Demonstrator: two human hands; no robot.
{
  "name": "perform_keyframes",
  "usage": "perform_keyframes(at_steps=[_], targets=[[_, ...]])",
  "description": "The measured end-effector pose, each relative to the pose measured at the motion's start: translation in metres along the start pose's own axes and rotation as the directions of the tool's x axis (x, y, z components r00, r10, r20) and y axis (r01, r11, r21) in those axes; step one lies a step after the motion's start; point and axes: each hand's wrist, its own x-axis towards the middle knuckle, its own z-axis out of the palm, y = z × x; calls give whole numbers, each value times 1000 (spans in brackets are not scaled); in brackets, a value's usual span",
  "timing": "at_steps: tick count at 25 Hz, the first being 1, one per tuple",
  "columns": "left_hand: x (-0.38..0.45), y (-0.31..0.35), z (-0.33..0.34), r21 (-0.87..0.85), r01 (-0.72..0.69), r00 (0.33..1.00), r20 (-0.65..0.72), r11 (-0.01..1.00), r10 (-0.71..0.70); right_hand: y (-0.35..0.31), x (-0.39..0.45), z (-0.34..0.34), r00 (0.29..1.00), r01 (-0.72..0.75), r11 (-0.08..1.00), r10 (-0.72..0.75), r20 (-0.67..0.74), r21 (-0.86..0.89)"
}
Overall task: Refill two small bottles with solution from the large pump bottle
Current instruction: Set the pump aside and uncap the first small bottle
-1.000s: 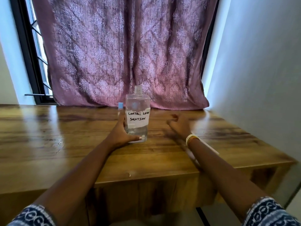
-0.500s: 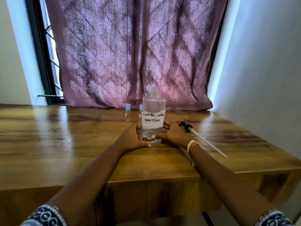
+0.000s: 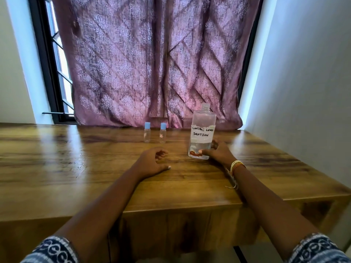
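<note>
The large clear bottle (image 3: 203,133) labelled "contact lens solution" stands upright on the wooden table (image 3: 76,168), its neck bare with no pump on it. My right hand (image 3: 218,151) grips its base, thumb in front and fingers behind. Two small clear bottles with blue caps stand side by side at the back: one on the left (image 3: 147,132), the other (image 3: 162,133) just to its right. My left hand (image 3: 153,162) rests on the table in front of them, fingers loosely curled, holding nothing. The pump is not in sight.
A purple patterned curtain (image 3: 152,63) hangs behind the table's back edge. A white wall (image 3: 303,82) runs close along the right side of the table. A dark window frame (image 3: 47,73) shows at the left.
My left hand has let go of the large bottle and now rests on the table. My right hand holds the bottle alone, further right of the small bottles. The pump is out of sight.
</note>
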Motion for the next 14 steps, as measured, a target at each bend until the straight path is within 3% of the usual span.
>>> perform_keyframes(at_steps=[2,4,5,7,9,11,14], targets=[[2,-2,-4,-5,2,1000,27,1000,-1,-4,-11,9,986,-37,999,41,-164,29],[8,-7,-12,2,19,999,37,1000,-19,-11,-29,23,896,7,998,-34,-443,-62],[12,-11,-16,25,21,1000,18,999,-22,-15,-38,30,847,79,992,-121,-518,-102],[22,-23,-22,77,41,998,-40,996,-38,-25,-50,49,853,261,958,-285,-438,-116],[31,-32,-25,101,82,994,-81,991,-74,-35,-45,72,917,318,932,-349,-195,-173],[40,-38,-27,99,97,991,-100,990,-87,-45,-34,96,962,271,946,-274,7,-178],[44,-42,-32,-83,117,985,-116,990,-127,-51,1,131,993,96,987,-87,75,-130]])
